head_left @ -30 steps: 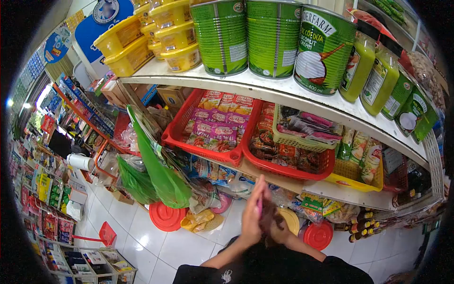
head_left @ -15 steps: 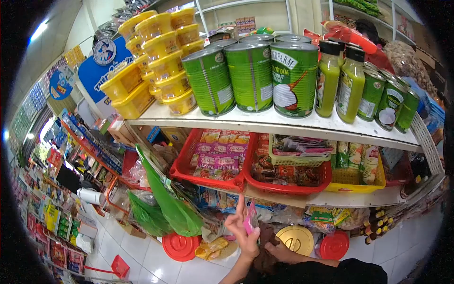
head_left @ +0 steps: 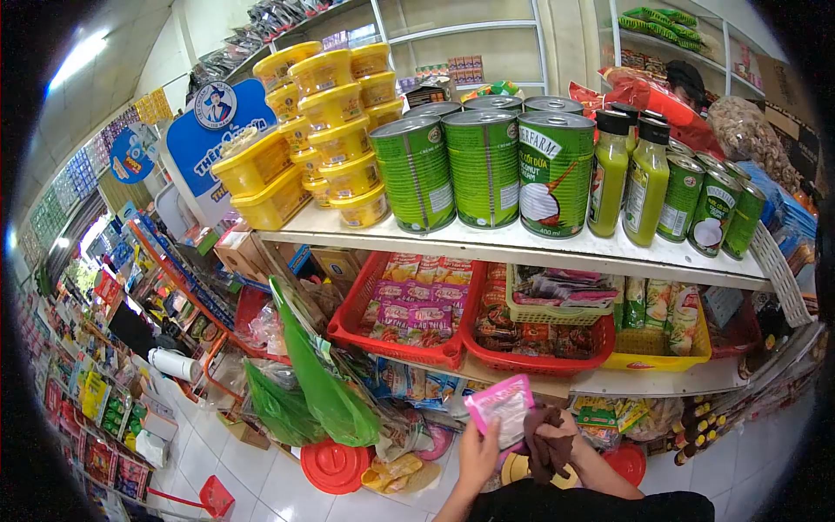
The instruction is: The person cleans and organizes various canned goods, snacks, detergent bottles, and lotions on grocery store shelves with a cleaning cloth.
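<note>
A flat pink-and-white packet (head_left: 504, 407) is held up by my left hand (head_left: 478, 452), the thumb lying across its face. My right hand (head_left: 567, 431) is closed on a dark brown cloth (head_left: 548, 448), bunched up close beside the packet's right edge. Both hands are low in front of the shelf unit, below the red baskets. Nearest above them is a red basket (head_left: 537, 358) of sachets with a pale green tray (head_left: 561, 310) on top. To its left stands another red basket (head_left: 396, 350) with purple and orange sachets.
On the white shelf (head_left: 513, 246) stand large green cans (head_left: 483, 174), green bottles (head_left: 644, 187) and stacked yellow tubs (head_left: 339, 130). A yellow basket (head_left: 657, 348) is at the right below. Green plastic bags (head_left: 326, 383) hang at the left, above a red lid (head_left: 335, 465).
The pink packet has turned from edge-on to show its broad face. My right hand has lifted the brown cloth up beside it. The view has shifted slightly.
</note>
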Tool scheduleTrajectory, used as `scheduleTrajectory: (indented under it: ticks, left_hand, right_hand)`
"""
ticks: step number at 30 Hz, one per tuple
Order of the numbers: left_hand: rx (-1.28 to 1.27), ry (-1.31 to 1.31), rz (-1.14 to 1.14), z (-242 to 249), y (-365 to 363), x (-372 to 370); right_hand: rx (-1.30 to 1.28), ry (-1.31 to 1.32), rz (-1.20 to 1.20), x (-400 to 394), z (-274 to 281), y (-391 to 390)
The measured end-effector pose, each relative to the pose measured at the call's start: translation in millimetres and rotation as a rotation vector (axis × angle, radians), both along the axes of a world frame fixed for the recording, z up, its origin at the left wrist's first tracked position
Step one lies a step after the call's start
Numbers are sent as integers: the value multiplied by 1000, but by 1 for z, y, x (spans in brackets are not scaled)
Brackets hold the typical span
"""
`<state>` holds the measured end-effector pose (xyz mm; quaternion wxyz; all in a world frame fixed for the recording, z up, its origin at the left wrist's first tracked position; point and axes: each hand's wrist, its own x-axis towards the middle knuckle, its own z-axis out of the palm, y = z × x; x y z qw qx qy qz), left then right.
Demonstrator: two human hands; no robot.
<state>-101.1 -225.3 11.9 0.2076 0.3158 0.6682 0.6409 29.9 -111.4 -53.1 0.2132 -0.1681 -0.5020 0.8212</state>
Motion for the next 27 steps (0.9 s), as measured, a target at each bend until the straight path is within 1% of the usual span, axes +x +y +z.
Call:
scheduleTrajectory:
  ticks: [3,4,5,6,7,8,9,10,11,12,13,14,15,16,17,18,19,21,23,25,26,27]
  left_hand:
    - [41,-294,-44,-7,-10,-15]
    - [63,-289,-44,4,-13,-16]
    - [77,-299,-65,2,-14,-17]
    - [89,-310,-87,-2,-15,-17]
    - [102,-321,-110,-5,-16,-16]
    - [66,-284,-141,0,-16,-12]
    - [1,-206,-167,-13,-14,-9]
    - [10,-176,-111,-20,-9,-1]
    - [25,-145,-58,-24,-4,5]
    - [83,-157,75,-24,-3,7]
    - [142,-166,208,-24,-3,8]
    - [229,-297,198,-19,-4,6]
    - [315,-427,189,-15,-8,1]
    - [351,-425,265,-20,-6,-7]
    - [381,-424,346,-23,-5,-13]
    - [337,-403,404,-24,-5,-15]
    - [316,-360,381,-11,-4,-12]
    - [271,-273,334,8,-5,-5]
    - [246,-83,262,-12,-2,-6]
    - [242,-95,153,-17,2,-2]
    - [175,-2,88,-12,0,-1]
    - [88,77,52,-12,0,1]
  right_hand:
    - [-2,-44,119,2,24,-1]
    - [80,-30,158,0,18,7]
    - [-111,68,20,-5,14,3]
    - [-209,170,10,-4,17,6]
    - [-307,273,-4,-12,43,5]
    - [-301,105,-229,-25,57,-3]
    - [-482,274,-84,-36,64,-9]
    - [241,189,-59,-34,41,-16]
    - [373,82,13,-30,29,-28]
    - [514,-16,88,-26,18,-39]
    - [317,18,168,-31,27,-50]
    - [116,38,233,-36,36,-61]
    - [174,179,281,-42,43,-64]
    - [545,167,341,-43,53,-57]
    - [350,139,373,-40,53,-66]
    - [201,67,427,-35,39,-70]
    - [53,-3,479,-32,27,-71]
    - [90,-41,351,-30,37,-71]
    - [-47,-116,39,-32,28,-73]
    - [-291,-104,-162,-34,13,-63]
    - [-367,-77,-173,-32,17,-56]
    - [-368,-57,-184,-27,18,-48]
